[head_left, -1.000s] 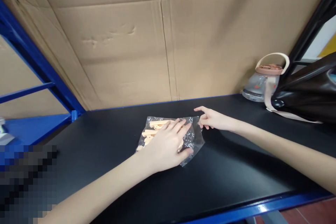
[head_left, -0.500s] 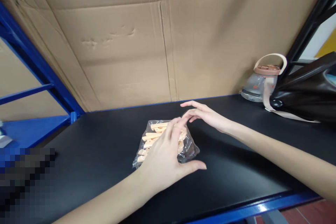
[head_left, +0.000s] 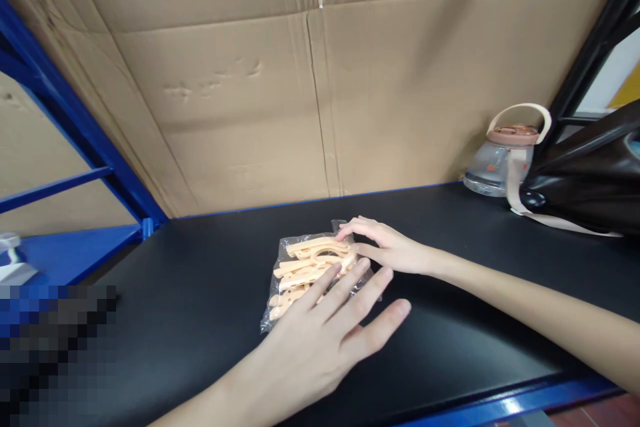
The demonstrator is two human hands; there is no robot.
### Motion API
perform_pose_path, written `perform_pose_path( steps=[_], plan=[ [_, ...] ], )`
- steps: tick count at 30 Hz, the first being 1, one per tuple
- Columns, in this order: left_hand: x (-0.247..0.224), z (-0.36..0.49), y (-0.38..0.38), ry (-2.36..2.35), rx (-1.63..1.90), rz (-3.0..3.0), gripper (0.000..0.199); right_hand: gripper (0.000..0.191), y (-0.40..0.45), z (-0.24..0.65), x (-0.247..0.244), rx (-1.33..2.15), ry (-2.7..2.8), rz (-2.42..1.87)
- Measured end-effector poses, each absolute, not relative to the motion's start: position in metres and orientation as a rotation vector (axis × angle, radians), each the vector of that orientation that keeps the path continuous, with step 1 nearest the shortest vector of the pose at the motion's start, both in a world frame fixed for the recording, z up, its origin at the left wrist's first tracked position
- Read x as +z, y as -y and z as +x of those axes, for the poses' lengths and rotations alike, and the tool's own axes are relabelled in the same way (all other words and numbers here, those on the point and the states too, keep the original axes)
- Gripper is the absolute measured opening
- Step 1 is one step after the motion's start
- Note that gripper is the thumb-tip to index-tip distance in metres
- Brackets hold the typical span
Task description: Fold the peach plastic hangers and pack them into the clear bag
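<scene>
A clear plastic bag (head_left: 280, 260) lies on the black tabletop, holding several peach-coloured plastic pieces (head_left: 300, 273) that look like folding hangers. My left hand (head_left: 325, 340) hovers over the near right part of the bag, its fingers spread and nothing in its grasp. Part of the bag is hidden beneath it. At the bag's far right corner, my right hand (head_left: 385, 243) has its fingers bent and apart, with the fingertips on or just above the plastic. Whether they press on it I cannot tell.
A clear water bottle (head_left: 500, 160) with a pink lid and strap stands at the back right, beside a shiny black bag (head_left: 590, 173). Cardboard (head_left: 240, 113) walls off the back. A blue metal frame (head_left: 125, 187) rises on the left, and a blue edge (head_left: 500, 407) runs along the front.
My left hand has come back toward me and spread its fingers, uncovering more of the peach pieces. My right hand has lowered to the bag's far right corner.
</scene>
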State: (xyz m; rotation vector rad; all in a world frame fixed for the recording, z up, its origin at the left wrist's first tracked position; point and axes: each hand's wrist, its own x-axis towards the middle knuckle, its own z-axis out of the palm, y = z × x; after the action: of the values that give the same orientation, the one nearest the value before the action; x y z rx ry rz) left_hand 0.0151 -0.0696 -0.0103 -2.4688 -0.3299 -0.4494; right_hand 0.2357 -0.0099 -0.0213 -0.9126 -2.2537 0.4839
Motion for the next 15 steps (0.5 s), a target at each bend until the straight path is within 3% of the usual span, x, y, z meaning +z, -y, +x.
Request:
perform_pose_path(
  steps=[10, 15],
  plan=[
    [-0.031, 0.029, 0.065, 0.420, -0.292, -2.463, 0.046, 0.026, 0.010, 0.233, -0.022, 0.527, 2.309, -0.959],
    [-0.025, 0.012, 0.082, 0.552, -0.260, -2.548, 0.057, 0.032, 0.013, 0.230, -0.025, 0.614, 2.322, -1.009]
  ],
)
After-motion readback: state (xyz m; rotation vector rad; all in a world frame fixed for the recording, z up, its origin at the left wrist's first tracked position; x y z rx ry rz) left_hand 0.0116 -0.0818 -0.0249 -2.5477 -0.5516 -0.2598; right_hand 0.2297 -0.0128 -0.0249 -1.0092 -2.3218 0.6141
